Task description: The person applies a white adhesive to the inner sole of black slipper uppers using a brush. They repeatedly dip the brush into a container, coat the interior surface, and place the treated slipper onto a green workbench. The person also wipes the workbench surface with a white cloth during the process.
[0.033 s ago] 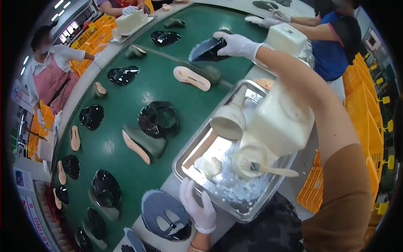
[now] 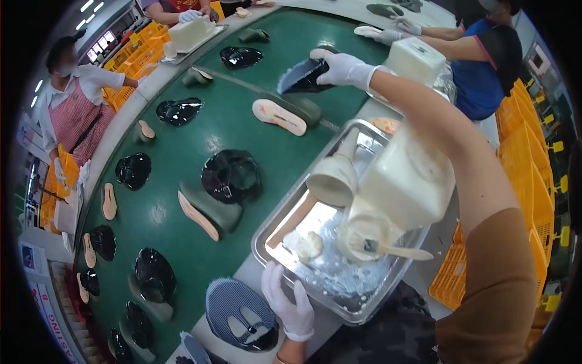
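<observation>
My right hand [image 2: 343,69], white-gloved, is closed around a dark shoe upper [image 2: 301,77] with a frayed blue-grey edge, over the far part of the green belt [image 2: 182,236]. Just below that upper lie a pale insole and an olive shoe last [image 2: 304,108]. My left hand [image 2: 290,303], also gloved, has its fingers apart at the near left corner of the metal tray [image 2: 260,250]; whether it touches the rim I cannot tell. Beside it rests another shoe upper [image 2: 241,312] with a mesh lining. Neither its palm nor anything under it shows.
In the tray stand a cream glue container [image 2: 403,176], a beige cup [image 2: 332,181] and a brush [image 2: 406,250]. Glossy black uppers [image 2: 230,176] and lasts with insoles [image 2: 199,215] dot the belt. Co-workers [image 2: 479,67] stand around it. Orange crates [image 2: 522,158] line the right.
The whole view has shifted very slightly. My right hand, with the shoe upper, has come a touch nearer; my left hand stays by the tray corner.
</observation>
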A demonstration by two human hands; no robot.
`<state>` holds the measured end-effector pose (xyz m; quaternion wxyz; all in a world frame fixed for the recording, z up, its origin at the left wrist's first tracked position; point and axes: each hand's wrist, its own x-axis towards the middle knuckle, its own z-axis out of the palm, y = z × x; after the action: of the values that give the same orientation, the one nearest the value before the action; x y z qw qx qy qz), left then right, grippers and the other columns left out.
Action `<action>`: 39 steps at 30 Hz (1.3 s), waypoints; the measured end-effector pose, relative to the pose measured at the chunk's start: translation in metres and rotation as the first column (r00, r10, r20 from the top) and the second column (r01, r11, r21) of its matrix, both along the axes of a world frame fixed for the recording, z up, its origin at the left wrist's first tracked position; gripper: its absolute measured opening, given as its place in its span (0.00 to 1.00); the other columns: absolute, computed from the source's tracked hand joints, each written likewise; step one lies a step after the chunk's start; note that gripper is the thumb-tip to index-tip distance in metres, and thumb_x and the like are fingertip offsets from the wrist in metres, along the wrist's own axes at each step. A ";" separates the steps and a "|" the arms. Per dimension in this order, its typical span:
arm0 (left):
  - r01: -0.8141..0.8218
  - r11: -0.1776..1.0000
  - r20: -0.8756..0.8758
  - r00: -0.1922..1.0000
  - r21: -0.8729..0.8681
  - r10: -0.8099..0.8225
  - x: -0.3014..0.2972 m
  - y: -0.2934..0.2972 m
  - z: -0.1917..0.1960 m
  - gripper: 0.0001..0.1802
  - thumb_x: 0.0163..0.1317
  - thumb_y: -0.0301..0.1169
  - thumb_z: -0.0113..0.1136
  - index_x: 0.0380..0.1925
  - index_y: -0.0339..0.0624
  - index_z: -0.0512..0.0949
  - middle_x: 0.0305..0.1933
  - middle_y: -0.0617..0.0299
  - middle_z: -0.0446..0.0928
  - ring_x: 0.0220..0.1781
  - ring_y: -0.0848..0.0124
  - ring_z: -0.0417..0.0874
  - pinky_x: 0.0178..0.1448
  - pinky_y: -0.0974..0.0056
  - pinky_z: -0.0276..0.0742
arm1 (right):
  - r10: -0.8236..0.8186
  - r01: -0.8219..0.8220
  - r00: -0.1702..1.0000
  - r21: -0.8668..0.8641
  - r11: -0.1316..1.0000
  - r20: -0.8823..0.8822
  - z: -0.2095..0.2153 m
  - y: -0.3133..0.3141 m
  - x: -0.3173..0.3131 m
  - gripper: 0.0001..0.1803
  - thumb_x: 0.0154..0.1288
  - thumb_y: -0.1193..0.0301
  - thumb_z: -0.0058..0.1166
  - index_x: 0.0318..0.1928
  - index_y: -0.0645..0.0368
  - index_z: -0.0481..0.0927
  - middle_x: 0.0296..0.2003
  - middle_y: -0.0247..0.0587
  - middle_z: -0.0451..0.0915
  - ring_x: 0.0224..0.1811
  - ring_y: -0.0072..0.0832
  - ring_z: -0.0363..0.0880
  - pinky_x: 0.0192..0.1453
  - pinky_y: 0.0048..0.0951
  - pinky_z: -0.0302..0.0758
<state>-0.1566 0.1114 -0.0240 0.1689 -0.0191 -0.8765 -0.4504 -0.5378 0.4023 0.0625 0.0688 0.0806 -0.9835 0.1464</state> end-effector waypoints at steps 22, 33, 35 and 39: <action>-0.001 1.000 0.088 0.996 0.016 -0.001 0.001 -0.006 -0.002 0.29 0.48 0.17 0.55 0.54 0.34 0.66 0.60 0.45 0.64 0.63 0.51 0.65 0.67 0.55 0.58 | -0.034 0.047 0.997 0.209 0.977 -0.066 -0.029 -0.016 -0.039 0.29 0.55 0.60 0.58 0.54 0.60 0.66 0.43 0.51 0.78 0.51 0.44 0.75 0.53 0.38 0.73; 0.027 0.999 0.064 0.998 0.037 -0.029 -0.002 -0.005 0.000 0.28 0.48 0.17 0.55 0.54 0.34 0.66 0.60 0.45 0.64 0.63 0.50 0.65 0.66 0.55 0.58 | 0.714 -0.197 0.623 0.819 0.539 -0.320 -0.040 0.000 -0.056 0.16 0.54 0.72 0.50 0.45 0.51 0.68 0.32 0.37 0.74 0.32 0.31 0.76 0.30 0.30 0.73; 0.011 0.999 0.038 0.999 0.039 -0.012 -0.002 -0.004 -0.002 0.30 0.45 0.17 0.58 0.53 0.35 0.67 0.58 0.45 0.66 0.61 0.48 0.66 0.65 0.52 0.59 | 0.764 -0.226 0.597 0.864 0.451 -0.243 -0.043 0.002 -0.046 0.15 0.55 0.72 0.48 0.45 0.50 0.68 0.35 0.37 0.73 0.36 0.31 0.77 0.31 0.29 0.74; 0.018 0.999 0.017 1.000 0.028 -0.019 0.000 -0.005 -0.003 0.29 0.47 0.17 0.56 0.53 0.34 0.67 0.59 0.45 0.65 0.61 0.49 0.66 0.66 0.52 0.59 | 0.807 -0.431 0.591 0.848 0.308 0.007 -0.032 -0.006 -0.022 0.18 0.58 0.72 0.47 0.50 0.46 0.68 0.34 0.37 0.73 0.32 0.32 0.78 0.33 0.31 0.74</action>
<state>-0.1567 0.1065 -0.0274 0.1575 -0.0211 -0.8713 -0.4643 -0.5602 0.3967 0.0307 0.1738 0.5150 -0.7829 -0.3028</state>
